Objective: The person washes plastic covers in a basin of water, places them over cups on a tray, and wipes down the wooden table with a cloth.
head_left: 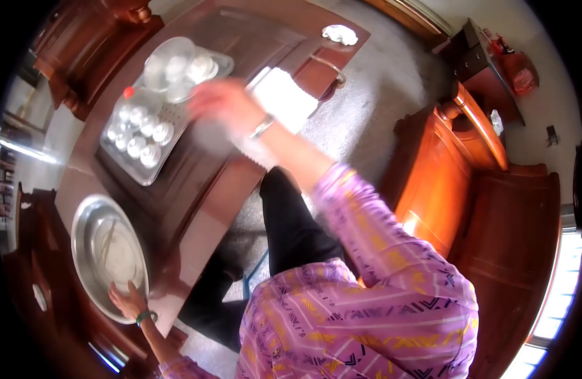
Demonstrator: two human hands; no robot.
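My left hand (130,302) lies over the near rim of an oval metal basin (82,252), its fingers apart and reaching just inside. The basin's bottom holds something pale, perhaps liquid, with a thin stick-like shape (108,243). My right hand (224,107), smeared by motion, is above the table beside a metal tray (145,177). A pale translucent blur (214,138) shows below it; whether the hand holds anything is unclear. Several small white cups (136,146) stand on the tray, along with a red-topped item (128,92) and a clear bowl (171,54) containing white pieces.
A stack of white cloth or paper (284,98) lies at the edge of the dark wooden table (196,183). A crumpled white item (339,35) rests at the far corner. Wooden seats (449,158) stand to the right, and a cabinet (474,63) is beyond.
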